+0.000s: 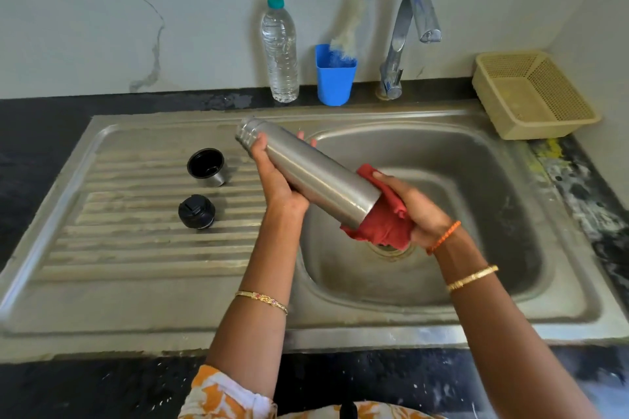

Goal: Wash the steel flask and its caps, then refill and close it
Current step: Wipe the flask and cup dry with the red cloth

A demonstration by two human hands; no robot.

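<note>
While my left hand (275,177) grips the flask (306,173) and right hand (413,211) fingers pinch cloth (384,224): risk, wet steel slipping into sink (459,299).

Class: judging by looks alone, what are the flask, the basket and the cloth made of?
Flask: brushed steel, with soft streaked reflections. Basket: likely plastic, matte cream, moulded mesh walls. Cloth: red woven fabric, apparently, since it folds and bunches in the right hand.

My shiny steel flask (308,171) is tilted over the sink, its open top pointing up and left. My cup cap (206,167) and black stopper (196,211) sit apart on the ridged drainboard.
</note>
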